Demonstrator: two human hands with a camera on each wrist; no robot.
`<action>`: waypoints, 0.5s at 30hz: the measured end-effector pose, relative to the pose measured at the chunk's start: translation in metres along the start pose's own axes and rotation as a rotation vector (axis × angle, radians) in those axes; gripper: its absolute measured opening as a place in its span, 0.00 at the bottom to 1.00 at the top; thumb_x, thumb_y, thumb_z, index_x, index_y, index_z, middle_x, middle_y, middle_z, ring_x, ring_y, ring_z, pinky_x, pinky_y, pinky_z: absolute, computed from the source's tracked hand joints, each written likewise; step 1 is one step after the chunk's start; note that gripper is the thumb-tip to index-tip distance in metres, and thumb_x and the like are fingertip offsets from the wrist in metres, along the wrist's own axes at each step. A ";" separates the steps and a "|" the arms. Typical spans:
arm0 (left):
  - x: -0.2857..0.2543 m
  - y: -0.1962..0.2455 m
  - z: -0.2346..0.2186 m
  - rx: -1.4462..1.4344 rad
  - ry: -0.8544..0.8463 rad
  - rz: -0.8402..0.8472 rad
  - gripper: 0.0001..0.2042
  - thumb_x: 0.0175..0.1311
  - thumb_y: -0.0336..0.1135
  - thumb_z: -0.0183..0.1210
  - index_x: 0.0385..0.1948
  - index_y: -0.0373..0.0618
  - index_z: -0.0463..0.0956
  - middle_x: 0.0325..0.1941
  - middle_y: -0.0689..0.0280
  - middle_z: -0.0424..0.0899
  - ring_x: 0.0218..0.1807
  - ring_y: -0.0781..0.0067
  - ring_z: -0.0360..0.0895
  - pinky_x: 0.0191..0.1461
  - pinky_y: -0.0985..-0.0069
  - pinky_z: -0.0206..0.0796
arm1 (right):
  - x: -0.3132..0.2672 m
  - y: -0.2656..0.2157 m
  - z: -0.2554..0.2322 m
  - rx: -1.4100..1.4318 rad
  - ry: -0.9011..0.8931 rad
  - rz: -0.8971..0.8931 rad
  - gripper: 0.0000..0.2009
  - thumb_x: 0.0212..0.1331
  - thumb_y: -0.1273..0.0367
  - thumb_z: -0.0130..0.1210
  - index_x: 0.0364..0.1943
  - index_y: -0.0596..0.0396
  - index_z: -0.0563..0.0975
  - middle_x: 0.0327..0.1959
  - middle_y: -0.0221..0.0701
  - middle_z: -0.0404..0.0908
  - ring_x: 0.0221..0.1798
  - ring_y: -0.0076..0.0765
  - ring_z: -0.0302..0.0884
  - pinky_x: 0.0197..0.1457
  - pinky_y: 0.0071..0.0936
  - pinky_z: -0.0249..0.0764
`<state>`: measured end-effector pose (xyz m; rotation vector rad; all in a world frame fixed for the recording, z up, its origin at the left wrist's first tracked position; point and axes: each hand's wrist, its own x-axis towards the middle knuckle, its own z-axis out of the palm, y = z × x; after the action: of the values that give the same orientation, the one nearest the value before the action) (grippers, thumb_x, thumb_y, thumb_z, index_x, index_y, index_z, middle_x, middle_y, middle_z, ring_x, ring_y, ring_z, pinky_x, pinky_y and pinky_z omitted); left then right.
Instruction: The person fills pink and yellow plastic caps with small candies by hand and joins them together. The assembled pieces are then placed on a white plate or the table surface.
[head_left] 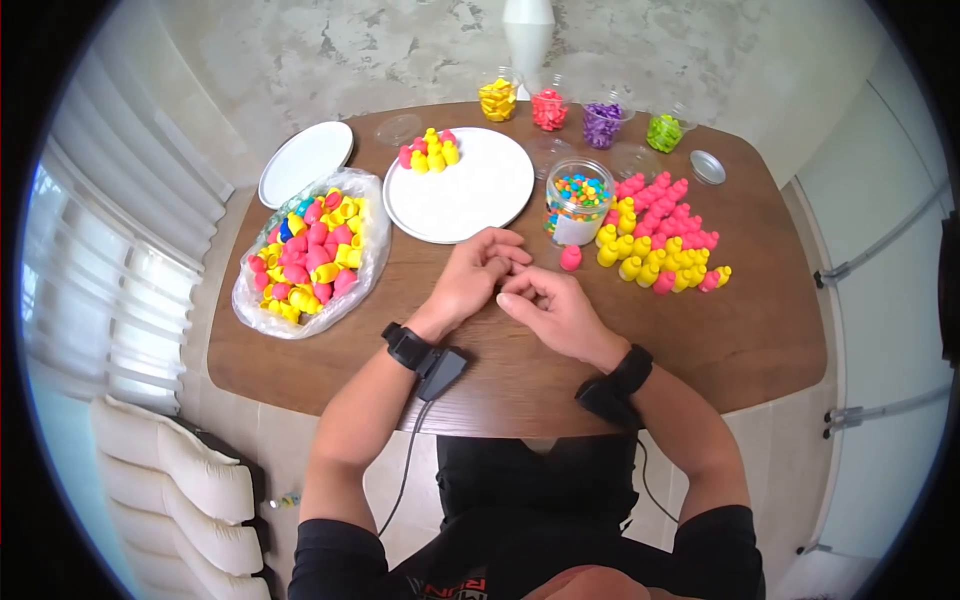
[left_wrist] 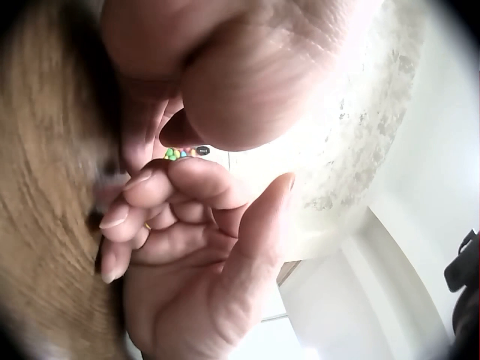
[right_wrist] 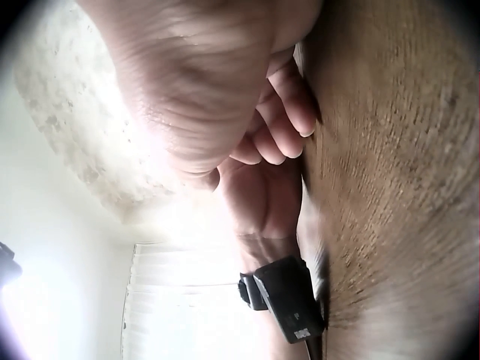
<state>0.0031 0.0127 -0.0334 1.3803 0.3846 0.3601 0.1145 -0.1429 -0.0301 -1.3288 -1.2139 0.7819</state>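
My left hand (head_left: 472, 282) rests at the middle of the table, fingers loosely bent. Just to its right lies my right hand (head_left: 553, 312), its fingers relaxed and reaching toward the left ones. In the left wrist view the right palm (left_wrist: 202, 277) faces the camera with fingers half curled, and a tiny yellow speck shows among them. Neither hand visibly holds anything. A single pink bottle-shaped piece (head_left: 570, 257) stands just beyond the right hand. Beyond the left hand is a round white plate (head_left: 470, 205) bearing a cluster of yellow and pink pieces (head_left: 430, 150).
A clear jar of colourful candies (head_left: 580, 198) stands beside rows of pink and yellow pieces (head_left: 655, 232). A plastic bag (head_left: 368, 262) full of such pieces lies left, before a white lid (head_left: 306, 165). Several cups, including purple (head_left: 602, 125) and green (head_left: 664, 132), line the back.
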 end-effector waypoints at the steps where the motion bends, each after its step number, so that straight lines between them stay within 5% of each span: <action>1: 0.000 0.002 -0.001 0.022 0.022 0.014 0.14 0.73 0.17 0.48 0.57 0.35 0.73 0.52 0.56 0.85 0.51 0.71 0.84 0.58 0.73 0.78 | 0.002 0.002 0.003 0.030 0.045 -0.035 0.11 0.69 0.66 0.64 0.43 0.61 0.81 0.34 0.29 0.85 0.36 0.18 0.80 0.36 0.20 0.74; 5: -0.002 0.007 0.000 0.081 0.103 0.059 0.13 0.73 0.18 0.49 0.55 0.34 0.74 0.48 0.59 0.86 0.49 0.72 0.84 0.55 0.75 0.78 | 0.007 0.008 0.005 0.063 0.179 -0.023 0.14 0.68 0.65 0.65 0.48 0.62 0.80 0.44 0.35 0.86 0.46 0.26 0.84 0.45 0.24 0.78; 11: -0.001 0.005 -0.003 0.130 0.159 0.084 0.09 0.76 0.22 0.51 0.53 0.35 0.76 0.44 0.61 0.86 0.43 0.75 0.84 0.48 0.76 0.80 | 0.018 0.037 -0.017 0.039 0.412 0.040 0.11 0.69 0.66 0.63 0.42 0.63 0.81 0.37 0.32 0.87 0.40 0.25 0.84 0.43 0.25 0.78; 15: -0.004 0.010 -0.002 0.164 0.191 0.094 0.07 0.77 0.24 0.52 0.50 0.35 0.77 0.41 0.63 0.86 0.38 0.79 0.82 0.41 0.79 0.78 | 0.021 0.032 -0.036 0.145 0.465 0.118 0.08 0.72 0.66 0.59 0.41 0.57 0.80 0.33 0.26 0.84 0.33 0.16 0.80 0.35 0.17 0.77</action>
<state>-0.0011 0.0140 -0.0240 1.5329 0.5167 0.5499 0.1605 -0.1282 -0.0514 -1.3744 -0.7040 0.5855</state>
